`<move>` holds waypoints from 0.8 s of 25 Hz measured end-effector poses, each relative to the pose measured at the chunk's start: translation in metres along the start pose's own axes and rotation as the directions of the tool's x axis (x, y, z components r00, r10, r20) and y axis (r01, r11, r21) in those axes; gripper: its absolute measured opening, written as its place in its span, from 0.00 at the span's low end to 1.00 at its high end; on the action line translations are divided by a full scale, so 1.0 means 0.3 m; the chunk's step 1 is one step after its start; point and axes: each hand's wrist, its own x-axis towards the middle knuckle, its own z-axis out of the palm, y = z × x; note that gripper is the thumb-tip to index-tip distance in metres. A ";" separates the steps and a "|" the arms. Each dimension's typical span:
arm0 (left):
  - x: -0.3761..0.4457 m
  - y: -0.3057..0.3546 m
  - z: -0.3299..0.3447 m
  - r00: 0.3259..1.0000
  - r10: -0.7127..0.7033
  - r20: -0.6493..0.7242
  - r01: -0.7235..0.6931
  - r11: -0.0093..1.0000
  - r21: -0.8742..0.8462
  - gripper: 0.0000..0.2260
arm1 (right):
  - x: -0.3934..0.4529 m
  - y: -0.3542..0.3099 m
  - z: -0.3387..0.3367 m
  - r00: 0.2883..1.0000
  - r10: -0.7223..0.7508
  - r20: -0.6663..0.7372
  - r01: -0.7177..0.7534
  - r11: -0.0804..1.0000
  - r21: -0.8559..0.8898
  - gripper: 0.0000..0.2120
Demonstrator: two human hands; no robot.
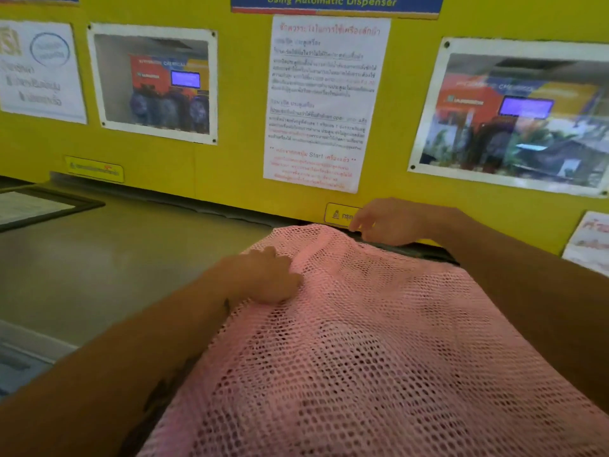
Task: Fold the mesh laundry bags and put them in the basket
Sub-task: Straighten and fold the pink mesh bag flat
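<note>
1. Pink mesh laundry bag (379,341) lies spread over the grey tabletop (115,258), its far edge reaching the foot of the yellow wall panel (214,166) and its near part running out of the bottom of the view. No basket shows anywhere.

2. Left hand (263,278) rests on the bag's left side, a little short of the far edge. Its fingers (290,278) curl down into a raised ridge of mesh and look to be pinching it, probably to gather the fabric for a fold or to pull slack out of it.

3. Right hand (385,222) sits at the bag's far edge, right against the wall panel and just below a small yellow warning sticker (339,214). Its fingers point left and down toward the edge. Whether they grip the mesh or only press on it I cannot tell, since the edge hides under the hand.

4. Both forearms flank the bag, which suggests it is being held flat and squared at its far end first.

5. Judged from the single unfolded layer, folding has barely begun. Loose mesh can slide or snag on the fingers.
</note>
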 end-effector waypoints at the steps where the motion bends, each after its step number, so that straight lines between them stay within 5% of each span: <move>1: -0.007 0.022 -0.029 1.000 -0.013 -0.005 0.014 0.999 0.030 0.34 | -0.073 0.060 -0.014 0.999 0.027 0.043 -0.026 0.999 -0.033 0.17; 5: -0.039 0.199 -0.122 0.948 -0.004 -0.318 0.002 1.000 -0.007 0.22 | -0.349 0.359 -0.077 0.974 0.207 0.089 -0.209 0.978 0.015 0.18; 10: -0.130 0.646 -0.126 0.882 0.218 -0.418 -0.313 0.934 -0.172 0.10 | -0.626 0.689 -0.081 0.901 0.394 0.182 -0.425 0.886 0.185 0.17; 11: -0.153 0.739 -0.121 0.877 0.257 -0.407 -0.355 0.916 -0.187 0.04 | -0.666 0.740 -0.067 0.885 0.406 0.228 -0.449 0.874 0.185 0.18; 13: -0.211 0.921 -0.108 0.868 0.359 -0.344 -0.429 0.890 -0.156 0.07 | -0.720 0.834 -0.030 0.873 0.419 0.248 -0.462 0.875 0.147 0.17; 16: -0.312 1.143 -0.085 0.877 0.457 -0.151 -0.475 0.871 -0.127 0.11 | -0.725 0.910 0.031 0.915 0.394 0.088 -0.403 0.904 0.142 0.15; 20: -0.390 1.304 -0.028 0.907 0.415 0.071 -0.404 0.905 -0.132 0.20 | -0.642 0.946 0.126 0.955 0.289 0.073 -0.294 0.953 0.075 0.14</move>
